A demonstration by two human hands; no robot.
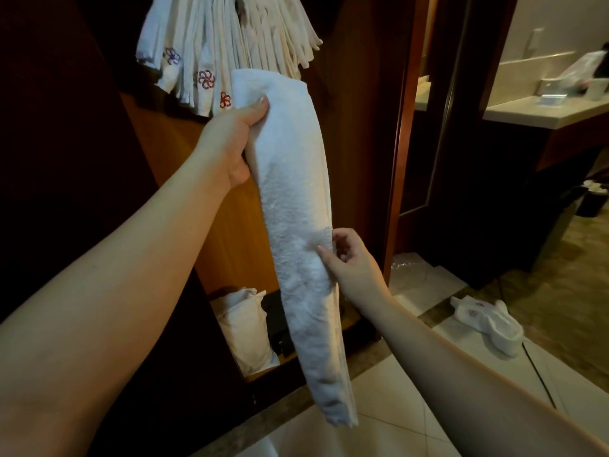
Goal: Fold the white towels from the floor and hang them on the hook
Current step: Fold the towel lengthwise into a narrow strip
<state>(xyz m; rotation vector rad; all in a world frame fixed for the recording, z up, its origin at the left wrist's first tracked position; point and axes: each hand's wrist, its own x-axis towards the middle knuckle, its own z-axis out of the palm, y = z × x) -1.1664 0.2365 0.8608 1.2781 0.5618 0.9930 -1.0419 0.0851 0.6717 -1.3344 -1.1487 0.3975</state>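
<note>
One folded white towel (296, 206), hanging long and narrow: left hand (230, 140) grips its top, fingers clamped round it; right hand (346, 258) pinches its right edge midway. Hung towels (224, 44) above; another towel (487, 321) on floor (395, 433).

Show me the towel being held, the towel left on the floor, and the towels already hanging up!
held towel (296, 199): head view, middle of the long folded strip.
floor towel (487, 321): head view, middle of the crumpled heap on the tiles.
hanging towels (227, 37): head view, centre of the bunch.

White pillow (245, 328) in wooden wardrobe (227, 206); counter (540, 112) right.
</note>
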